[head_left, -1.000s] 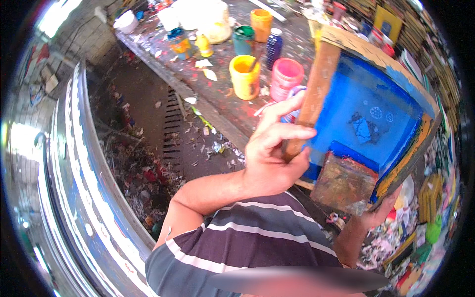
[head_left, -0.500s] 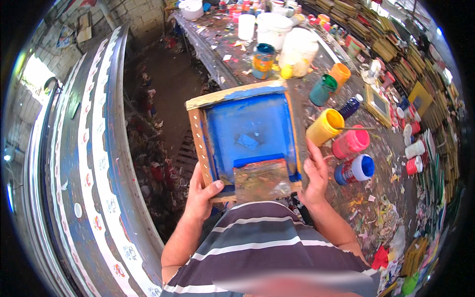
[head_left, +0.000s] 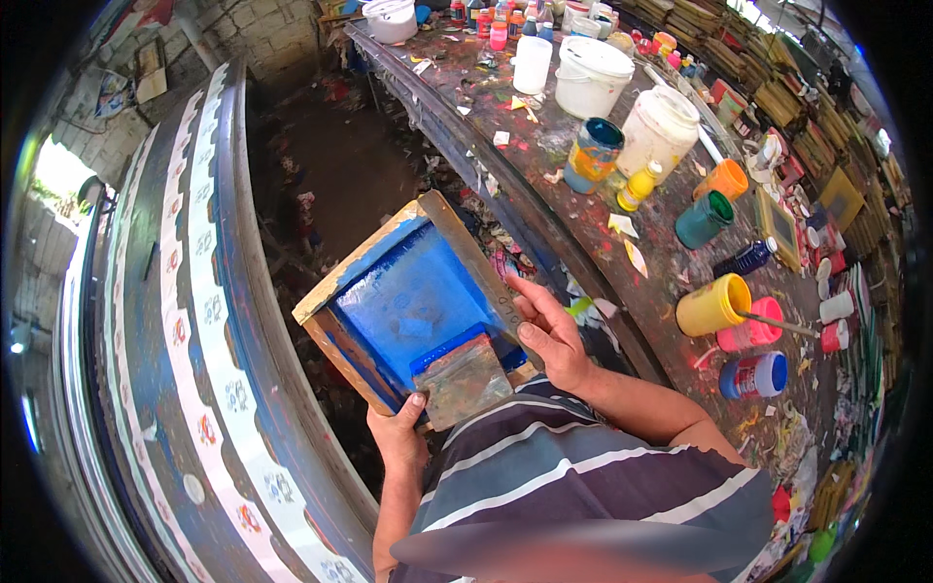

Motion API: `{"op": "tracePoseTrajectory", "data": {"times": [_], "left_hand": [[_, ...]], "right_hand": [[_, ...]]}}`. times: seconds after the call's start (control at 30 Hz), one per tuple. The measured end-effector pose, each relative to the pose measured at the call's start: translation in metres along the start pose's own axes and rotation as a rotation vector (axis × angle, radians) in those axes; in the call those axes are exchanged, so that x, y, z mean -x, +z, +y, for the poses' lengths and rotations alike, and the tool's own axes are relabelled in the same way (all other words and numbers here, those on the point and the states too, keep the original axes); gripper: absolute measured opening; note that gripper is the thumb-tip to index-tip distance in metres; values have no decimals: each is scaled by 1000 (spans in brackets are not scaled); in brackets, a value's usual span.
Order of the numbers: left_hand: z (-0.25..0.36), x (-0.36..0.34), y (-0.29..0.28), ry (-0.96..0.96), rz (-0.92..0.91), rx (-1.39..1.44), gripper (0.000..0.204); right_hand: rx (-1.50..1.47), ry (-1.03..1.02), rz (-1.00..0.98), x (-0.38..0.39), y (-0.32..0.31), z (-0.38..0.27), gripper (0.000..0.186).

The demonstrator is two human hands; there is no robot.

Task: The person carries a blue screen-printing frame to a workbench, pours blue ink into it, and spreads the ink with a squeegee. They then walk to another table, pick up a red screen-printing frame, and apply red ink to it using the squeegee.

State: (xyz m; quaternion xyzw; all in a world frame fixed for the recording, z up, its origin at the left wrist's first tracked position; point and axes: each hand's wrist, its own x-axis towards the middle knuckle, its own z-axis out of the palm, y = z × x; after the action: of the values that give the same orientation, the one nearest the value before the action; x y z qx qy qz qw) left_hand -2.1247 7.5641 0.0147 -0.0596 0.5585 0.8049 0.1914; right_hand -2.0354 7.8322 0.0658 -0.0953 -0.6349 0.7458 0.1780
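Wooden frame [head_left: 470, 260] between left hand [head_left: 397, 437] and right hand [head_left: 559, 348]

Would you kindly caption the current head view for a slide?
Left hand and right hand hold a blue-stained wooden frame between a long table and a cluttered bench.

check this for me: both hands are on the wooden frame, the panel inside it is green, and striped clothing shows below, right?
Not quite: the panel inside the wooden frame is blue, not green, as the head view shows. The left hand and right hand are both on the frame, and striped clothing shows below.
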Motion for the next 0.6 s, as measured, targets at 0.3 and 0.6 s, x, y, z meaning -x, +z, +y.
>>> {"op": "tracePoseTrajectory", "data": {"times": [0.3,0.6], "left_hand": [[36,-190,30,17,65,-9,65],[125,-360,42,109,170,-81,70]], "right_hand": [[181,-60,67,-209,-35,44,40],[643,-159,244,-402,-68,54,28]]}}
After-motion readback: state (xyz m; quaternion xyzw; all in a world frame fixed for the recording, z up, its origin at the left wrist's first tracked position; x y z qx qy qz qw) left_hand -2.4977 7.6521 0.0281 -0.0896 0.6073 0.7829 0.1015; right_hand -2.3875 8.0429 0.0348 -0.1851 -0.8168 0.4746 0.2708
